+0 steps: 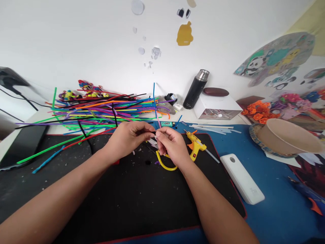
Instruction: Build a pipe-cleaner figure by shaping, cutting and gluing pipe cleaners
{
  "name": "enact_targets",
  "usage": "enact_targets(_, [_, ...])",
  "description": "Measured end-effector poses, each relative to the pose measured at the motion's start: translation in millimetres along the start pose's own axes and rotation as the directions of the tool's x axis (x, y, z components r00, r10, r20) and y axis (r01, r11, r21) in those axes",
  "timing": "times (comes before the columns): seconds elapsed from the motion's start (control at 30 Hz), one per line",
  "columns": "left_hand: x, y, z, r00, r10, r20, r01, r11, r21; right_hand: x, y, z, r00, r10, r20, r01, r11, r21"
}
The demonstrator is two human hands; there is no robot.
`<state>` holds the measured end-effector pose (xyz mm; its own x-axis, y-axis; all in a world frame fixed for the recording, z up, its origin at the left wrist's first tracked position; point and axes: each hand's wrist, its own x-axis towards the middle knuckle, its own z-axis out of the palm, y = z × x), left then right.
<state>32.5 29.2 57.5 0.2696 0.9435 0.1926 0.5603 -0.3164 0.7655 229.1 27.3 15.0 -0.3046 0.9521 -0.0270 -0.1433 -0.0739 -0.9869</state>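
Over the black mat point(142, 200), my left hand point(129, 139) and my right hand point(172, 145) meet fingertip to fingertip. Both are closed in a pinch around something tiny, partly dark and partly silvery, too small to name. Just above the fingertips rise an upright blue pipe cleaner point(154, 98) and a short pink piece point(158, 122); whether either is held I cannot tell. Beneath my right hand lies a cutting tool with yellow handles point(166, 167), its metal head partly covered by the fingers. A yellow glue gun point(196, 145) rests right of that hand.
A heap of colourful pipe cleaners point(101, 112) spreads along the back left, some reaching onto the mat. At the back stand a black flask point(195, 89) and a white box point(215, 105). Rightward are glue sticks point(215, 128), a white power bank point(242, 179) and a bowl point(291, 139).
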Motion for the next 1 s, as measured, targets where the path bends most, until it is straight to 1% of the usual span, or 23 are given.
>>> enact_targets(0.1, [0.2, -1.1, 0.9, 0.999, -0.016, 0.031, 0.017, 0.999, -0.029, 0.6, 0.4, -0.6, 1.000, -0.006, -0.007, 0.006, 1.000, 0.002])
enact_targets(0.2, [2.0, -1.8, -2.3, 0.994, -0.070, 0.086, 0.085, 0.979, -0.188, 0.9, -0.5, -0.6, 1.000, 0.005, -0.014, -0.005, 1.000, 0.000])
enact_targets(0.27, [3.9, -1.8, -6.4, 0.991, -0.104, 0.083, 0.124, 0.947, -0.298, 0.6, -1.9, -0.2, 1.000, 0.015, -0.018, -0.015, 1.000, -0.002])
enact_targets(0.33, [5.7, -1.6, -10.1, 0.990, -0.123, 0.064, 0.137, 0.924, -0.356, 0.0, -3.6, 0.3, 0.999, 0.021, -0.024, -0.022, 1.000, -0.005])
enact_targets(0.43, [7.5, -1.3, -11.4, 0.988, -0.128, 0.090, 0.153, 0.906, -0.394, -0.9, -5.4, 1.2, 1.000, 0.025, -0.016, -0.025, 0.999, -0.028])
enact_targets(0.57, [7.9, -2.4, -6.5, 0.982, -0.125, 0.139, 0.174, 0.887, -0.427, -1.5, -6.2, 2.2, 1.000, 0.030, -0.001, -0.030, 0.998, -0.053])
enact_targets(0.73, [6.3, -4.7, -2.9, 0.981, -0.092, 0.170, 0.161, 0.875, -0.457, -2.0, -6.0, 2.7, 1.000, 0.022, 0.001, -0.022, 0.999, -0.050])
enact_targets(0.9, [4.5, -6.5, 0.2, 0.968, -0.083, 0.235, 0.194, 0.844, -0.500, -1.1, -3.4, 1.7, 1.000, 0.013, 0.005, -0.013, 0.999, -0.039])
enact_targets(1.0, [4.8, -5.0, 2.3, 0.967, -0.073, 0.242, 0.187, 0.853, -0.488, -0.1, -1.6, 1.0, 1.000, 0.007, 0.005, -0.007, 1.000, -0.027])
